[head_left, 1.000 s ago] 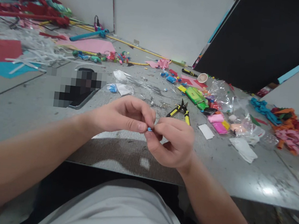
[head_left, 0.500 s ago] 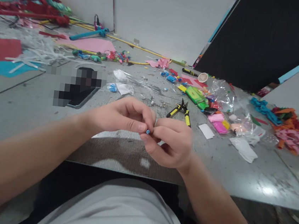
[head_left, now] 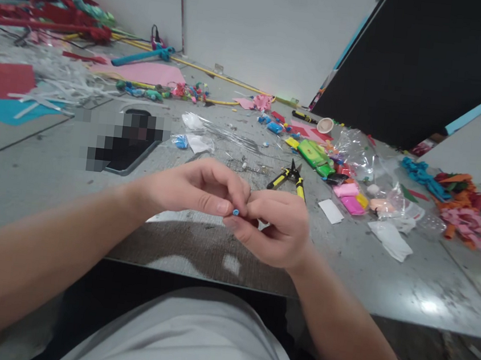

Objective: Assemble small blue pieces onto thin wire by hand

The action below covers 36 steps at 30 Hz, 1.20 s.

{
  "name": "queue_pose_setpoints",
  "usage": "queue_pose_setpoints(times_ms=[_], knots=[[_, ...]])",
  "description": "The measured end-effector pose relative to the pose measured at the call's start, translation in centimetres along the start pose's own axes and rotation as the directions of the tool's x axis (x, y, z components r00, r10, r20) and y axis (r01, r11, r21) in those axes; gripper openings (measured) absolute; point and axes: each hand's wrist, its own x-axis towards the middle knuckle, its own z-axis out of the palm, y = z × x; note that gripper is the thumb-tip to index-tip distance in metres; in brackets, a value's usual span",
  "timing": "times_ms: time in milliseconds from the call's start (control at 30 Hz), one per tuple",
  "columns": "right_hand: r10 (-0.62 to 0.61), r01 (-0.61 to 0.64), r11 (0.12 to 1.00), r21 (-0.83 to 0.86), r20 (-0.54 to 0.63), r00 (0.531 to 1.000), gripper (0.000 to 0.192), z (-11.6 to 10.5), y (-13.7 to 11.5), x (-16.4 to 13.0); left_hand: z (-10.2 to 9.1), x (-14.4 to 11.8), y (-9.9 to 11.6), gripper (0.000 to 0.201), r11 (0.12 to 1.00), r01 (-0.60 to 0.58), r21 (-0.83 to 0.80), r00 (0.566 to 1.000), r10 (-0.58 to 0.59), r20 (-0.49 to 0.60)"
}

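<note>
A tiny blue piece [head_left: 236, 212], round at the end that shows, sits pinched between the fingertips of both hands; its material is too small to make out. My left hand [head_left: 203, 187] is closed on it from the left, thumb on the near side. From the right, my right hand [head_left: 278, 227] closes on it too, with thumb and curled index finger meeting my left fingertips. Both hands are above the table's near edge. Just beyond my right hand lie yellow-and-black pliers [head_left: 290, 178], jaws pointing away.
A phone [head_left: 134, 146] lies at the left. Coloured clay packets [head_left: 316, 156] and clear plastic bags [head_left: 355, 152] spread across the right side. Thin wires [head_left: 232, 133] lie mid-table. Red paper [head_left: 12, 80] and shredded white strips [head_left: 57, 78] cover the far left. A white wall [head_left: 273, 29] stands behind.
The hands stay together almost in place, with only a very slight shift left. The blue piece has turned a little between the fingertips.
</note>
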Motion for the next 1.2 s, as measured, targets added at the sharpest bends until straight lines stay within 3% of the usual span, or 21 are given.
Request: queue_pose_setpoints(times_ms=[200,300,367,433,533,667,767,900,967,1133,1200], knots=[[0.031,-0.035,0.981,0.192,0.022,0.999,0.041,-0.4,1.1,0.0,-0.1,-0.2,0.0,0.029,0.998,0.014,0.064,0.998,-0.01,-0.06],[0.195,-0.18,0.944,0.275,-0.03,0.98,0.051,-1.1,2.2,-0.1,-1.3,0.0,-0.5,0.026,0.965,0.043,0.258,0.987,-0.001,-0.159],[0.36,-0.305,0.905,0.297,-0.154,0.92,0.058,-1.5,3.2,-0.1,-2.5,0.1,-1.5,0.019,0.883,0.095,0.459,0.989,-0.034,-0.141],[0.49,-0.407,0.858,0.314,-0.26,0.832,0.062,-1.6,4.3,0.1,-3.9,0.2,-2.9,0.014,0.733,0.117,0.67,0.993,-0.09,-0.076],[0.594,-0.509,0.798,0.324,-0.28,0.754,0.065,-1.3,5.8,0.2,-5.4,0.2,-4.8,0.015,0.551,0.133,0.824,0.981,-0.194,-0.029],[0.635,-0.589,0.77,0.247,-0.2,0.746,0.062,-0.6,7.4,-0.1,-6.4,0.0,-5.6,0.024,0.474,0.126,0.872,0.966,-0.26,0.002],[0.658,-0.629,0.751,0.201,-0.16,0.736,0.061,-0.3,8.2,-0.4,-7.4,-0.4,-5.3,0.029,0.357,0.212,0.91,0.966,-0.215,-0.141],[0.671,-0.66,0.741,0.125,-0.151,0.726,0.053,-0.2,8.9,-0.6,-8.8,-0.7,-5.5,0.032,0.181,0.381,0.907,0.919,-0.184,-0.349],[0.679,-0.678,0.732,0.062,-0.144,0.72,0.05,-0.1,9.1,-0.6,-9.3,-0.9,-6.0,0.028,0.185,0.389,0.903,0.915,-0.191,-0.355],[0.688,-0.692,0.721,-0.036,-0.079,0.721,0.044,0.1,9.5,-0.7,-9.6,-1.0,-7.1,0.016,0.396,0.22,0.892,0.974,-0.038,-0.223],[0.682,-0.685,0.725,-0.075,-0.059,0.729,0.042,0.2,9.7,-0.8,-9.3,-0.9,-7.3,0.015,0.412,0.196,0.89,0.979,-0.031,-0.201]])
